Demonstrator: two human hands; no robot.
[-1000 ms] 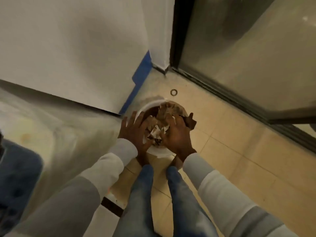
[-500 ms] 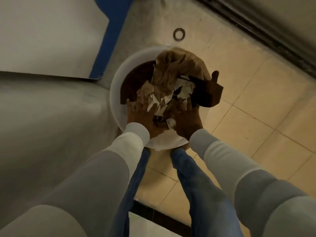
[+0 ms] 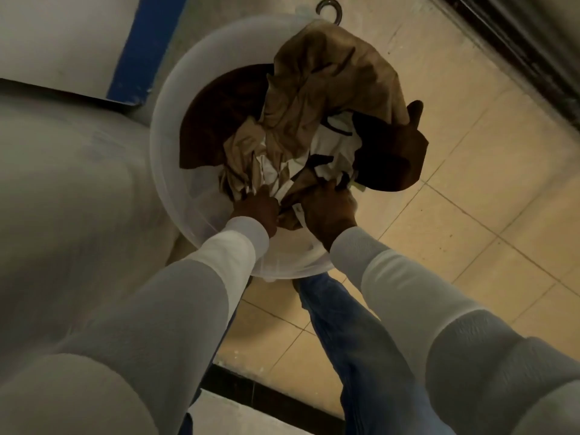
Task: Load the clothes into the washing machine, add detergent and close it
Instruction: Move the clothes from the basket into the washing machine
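Note:
A round white basin point(image 3: 175, 98) stands on the tiled floor, heaped with clothes: a tan garment point(image 3: 329, 80) on top, white pieces point(image 3: 335, 146) in the middle and a dark brown one point(image 3: 392, 158) hanging over the right rim. Both my hands are sunk into the near side of the pile. My left hand point(image 3: 257, 208) grips a bunch of tan and white cloth. My right hand point(image 3: 329, 208) grips cloth beside it, its fingers buried in the folds. No washing machine or detergent is in view.
A grey rounded surface point(image 3: 72, 189) rises on the left, close to the basin. A white wall with a blue strip point(image 3: 144, 48) is behind it. A metal ring point(image 3: 329, 7) lies beyond the basin. A dark door frame point(image 3: 533, 42) runs along the upper right.
My head has moved lower and closer to the basin. My hands went from lying spread on top of the clothes to digging into the pile and closing on the cloth.

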